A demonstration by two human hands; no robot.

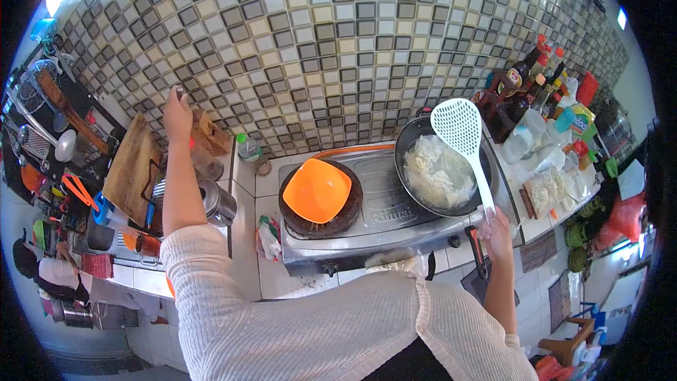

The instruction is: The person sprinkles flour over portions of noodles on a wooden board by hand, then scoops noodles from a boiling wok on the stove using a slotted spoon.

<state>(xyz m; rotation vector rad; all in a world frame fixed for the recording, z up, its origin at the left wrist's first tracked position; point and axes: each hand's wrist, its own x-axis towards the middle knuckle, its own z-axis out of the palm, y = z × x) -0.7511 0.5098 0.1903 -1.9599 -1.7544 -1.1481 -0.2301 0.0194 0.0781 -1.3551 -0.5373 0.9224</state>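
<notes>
Skimmer (468, 148) clamped in our R hand (498, 231), tilted over wok (404, 162) on stove (384, 176); L hand (178, 116) up by wall (310, 42), well apart, curled (can't tell on what). We're prob. mid-cook w/ pale food (434, 183); next calls for lowering skimmer.

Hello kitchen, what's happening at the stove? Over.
Right hand gripping skimmer. Left hand raised, grip unclear. Pan partly hidden by skimmer, pale food inside. Bowl left of pan.

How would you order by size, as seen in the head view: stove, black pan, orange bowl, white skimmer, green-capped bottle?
1. Stove
2. Black pan
3. Orange bowl and white skimmer: unsure, since the skimmer seems held nearer the camera
4. Green-capped bottle
</notes>
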